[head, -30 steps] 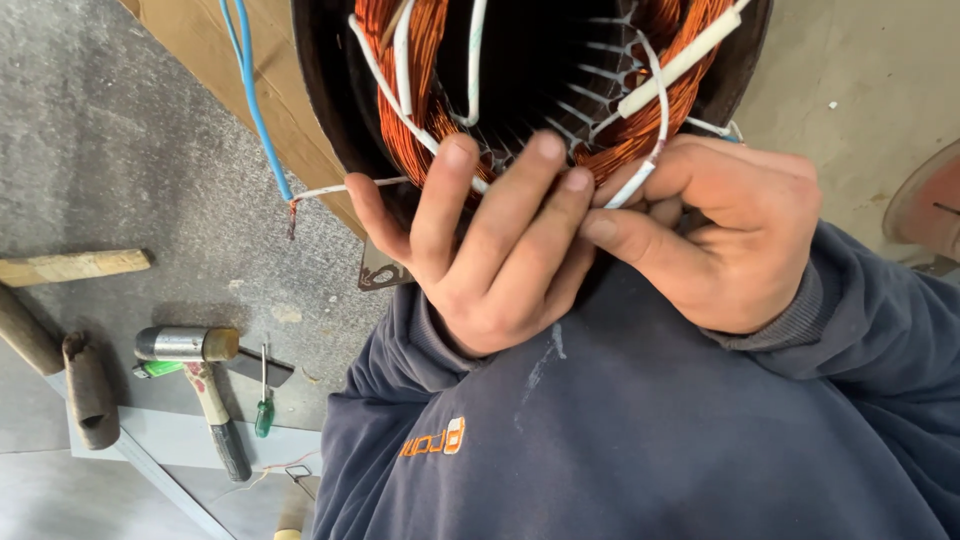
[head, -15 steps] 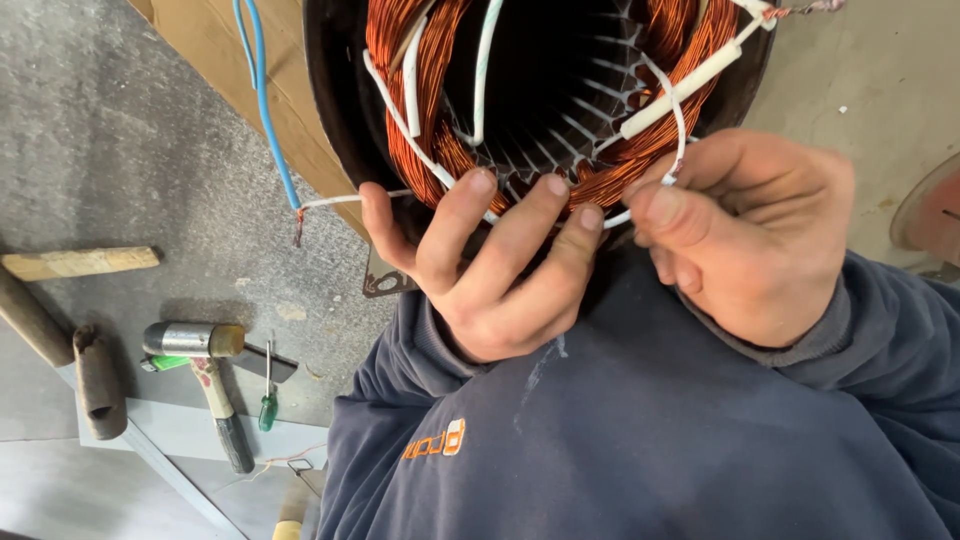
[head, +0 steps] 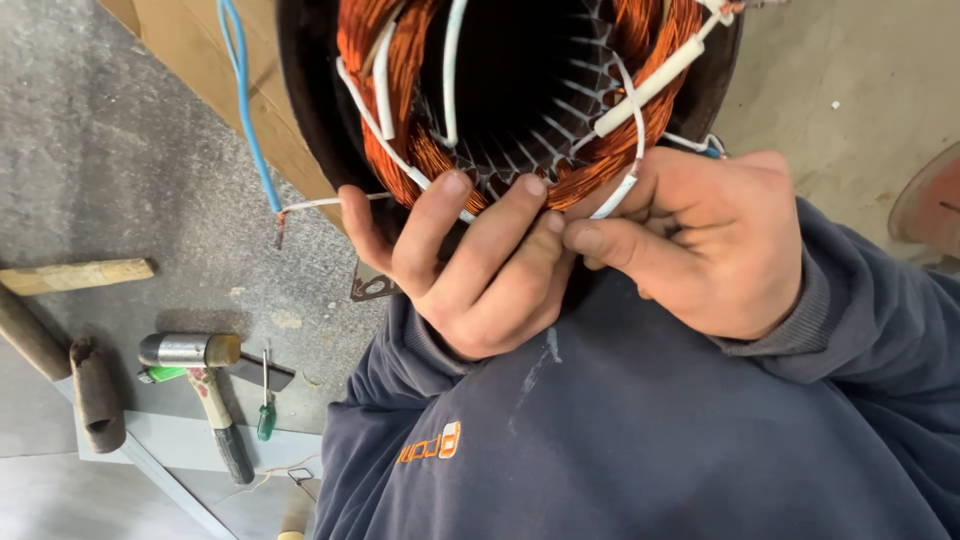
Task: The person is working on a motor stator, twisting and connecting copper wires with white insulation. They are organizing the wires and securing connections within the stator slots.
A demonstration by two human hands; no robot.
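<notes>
— What fills the upper middle of the head view?

— A motor stator (head: 520,100): a dark round housing with a ring of glossy copper windings (head: 400,130), thin grey steel teeth around a black bore, and several smooth white insulating sleeves (head: 650,85) lying across the coils.

— Where does it sit against the hands?

— Directly above them. Both hands meet at its lower rim, in the centre of the frame.

— The left hand?

— The left hand (head: 470,270) is curled, its fingers (head: 435,225) pressed up onto the copper at the rim and bunched together. It grips the lower edge of the winding; nothing separate shows inside it.

— And the right hand?

— The right hand (head: 710,240) is nearly closed. Thumb and forefinger pinch a thin white sleeved wire (head: 630,150) that loops up over the coil, just beside the left fingertips, touching them.

— Anything else around?

— A blue wire (head: 245,110) hangs down at upper left over rough grey concrete. At lower left lie a hammer (head: 195,365) with a metal head, a green-handled screwdriver (head: 265,410), a rusty tube (head: 95,395) and a wooden stick (head: 75,275). A navy sweatshirt (head: 620,440) covers the lower frame.
</notes>
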